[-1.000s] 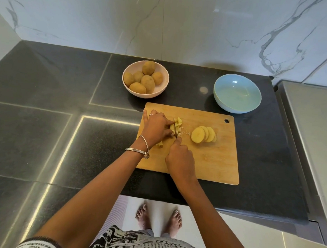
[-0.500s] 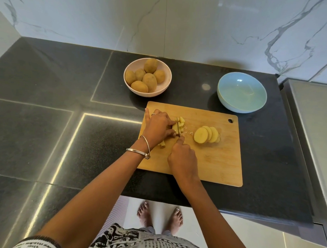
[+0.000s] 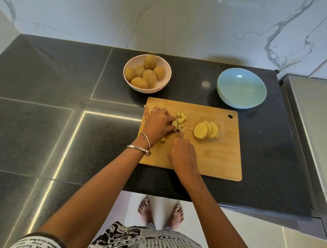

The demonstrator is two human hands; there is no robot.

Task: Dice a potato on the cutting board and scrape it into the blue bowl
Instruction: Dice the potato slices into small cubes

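Observation:
A wooden cutting board [image 3: 219, 159] lies on the dark counter. My left hand [image 3: 158, 123] holds down potato strips [image 3: 180, 119] near the board's upper left, little finger stretched out. My right hand [image 3: 183, 152] grips a knife [image 3: 178, 124] whose blade stands across those strips, index finger along its spine. Several cut pieces lie just beyond the blade. A fanned row of round potato slices [image 3: 207, 130] rests to the right. One small piece [image 3: 163, 140] lies by my left wrist. The blue bowl [image 3: 241, 88] sits empty behind the board's right end.
A pale pink bowl [image 3: 165, 68] with several whole potatoes stands behind the board's left end. A marble wall backs the counter. A grey steel surface [image 3: 311, 118] adjoins the counter on the right. The counter's front edge runs just below the board.
The knife blade has shifted slightly over the potato strips while both hands stay in place. The camera view has drifted a little, so the bowls and board sit slightly differently in frame.

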